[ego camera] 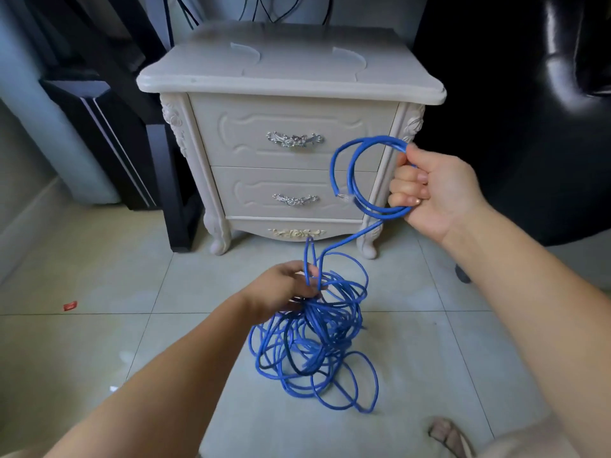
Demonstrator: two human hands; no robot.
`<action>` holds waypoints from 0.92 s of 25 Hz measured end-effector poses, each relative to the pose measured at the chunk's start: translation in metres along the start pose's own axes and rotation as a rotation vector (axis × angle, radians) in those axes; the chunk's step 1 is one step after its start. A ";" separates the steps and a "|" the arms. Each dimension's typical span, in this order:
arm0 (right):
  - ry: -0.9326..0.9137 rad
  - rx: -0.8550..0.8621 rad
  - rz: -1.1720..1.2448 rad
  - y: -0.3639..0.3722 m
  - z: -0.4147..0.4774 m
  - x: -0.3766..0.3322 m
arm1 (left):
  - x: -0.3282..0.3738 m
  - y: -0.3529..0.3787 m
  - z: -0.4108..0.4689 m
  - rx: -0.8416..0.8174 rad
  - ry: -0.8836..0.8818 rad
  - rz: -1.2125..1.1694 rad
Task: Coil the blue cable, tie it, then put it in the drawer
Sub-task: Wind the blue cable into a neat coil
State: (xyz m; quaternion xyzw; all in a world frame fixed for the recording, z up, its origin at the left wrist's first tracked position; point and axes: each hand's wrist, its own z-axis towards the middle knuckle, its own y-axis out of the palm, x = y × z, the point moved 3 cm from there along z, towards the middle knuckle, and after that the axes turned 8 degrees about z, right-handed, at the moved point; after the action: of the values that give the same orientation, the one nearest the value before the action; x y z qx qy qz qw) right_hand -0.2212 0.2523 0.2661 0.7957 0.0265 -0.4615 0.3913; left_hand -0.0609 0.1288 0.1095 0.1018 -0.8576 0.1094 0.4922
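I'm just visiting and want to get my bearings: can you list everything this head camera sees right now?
blue cable: one, blue, tangled on the floor, a few loops raised
bedside cabinet: one, cream white, straight ahead
drawers: two, cream white, closed, cabinet front
drawer handles: two, silver, one per drawer
floor: one, pale tiles, underfoot
red scrap: one, red, floor at left
black frame: one, black, left of cabinet
glossy padding: one, black, far right
foot: one, sandalled, bottom right
left hand: one, grips cable atop the tangle
right hand: one, grips the raised loops
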 end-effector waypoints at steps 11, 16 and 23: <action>-0.288 0.021 -0.784 -0.012 -0.011 -0.014 | 0.052 -0.032 -0.033 0.039 0.097 -0.074; -0.355 -0.095 -1.064 -0.003 -0.010 -0.002 | 0.089 -0.043 -0.055 0.073 0.211 0.022; -0.481 0.010 -1.062 0.008 -0.012 -0.004 | 0.101 -0.043 -0.062 0.178 0.264 0.041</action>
State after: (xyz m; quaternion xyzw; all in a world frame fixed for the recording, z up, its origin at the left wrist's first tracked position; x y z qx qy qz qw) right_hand -0.2111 0.2556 0.2770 0.5481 0.3301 -0.7623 0.0974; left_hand -0.0478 0.0984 0.2308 0.1124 -0.7741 0.2075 0.5875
